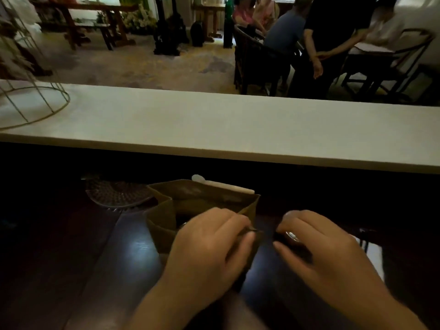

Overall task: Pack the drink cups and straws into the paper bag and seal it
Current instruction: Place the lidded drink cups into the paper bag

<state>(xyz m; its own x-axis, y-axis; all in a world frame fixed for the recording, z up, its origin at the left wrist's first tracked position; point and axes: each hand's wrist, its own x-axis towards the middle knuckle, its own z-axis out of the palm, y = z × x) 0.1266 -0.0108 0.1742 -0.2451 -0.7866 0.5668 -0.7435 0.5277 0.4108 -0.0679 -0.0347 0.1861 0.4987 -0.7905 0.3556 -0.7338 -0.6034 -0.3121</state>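
Observation:
A brown paper bag (166,217) stands open on the dark counter, its mouth facing up. A pale wrapped straw (223,185) pokes out along the bag's far rim. My left hand (212,244) pinches the bag's near right edge. My right hand (316,248) is just right of the bag, curled over a small dark object with a shiny spot; what it is stays unclear. The bag's inside is dark, so I cannot see any cups.
A clear patterned glass dish (119,194) lies left of the bag. A raised white countertop (214,125) runs across behind, with a wire frame (31,101) at its left end. People sit and stand at tables beyond.

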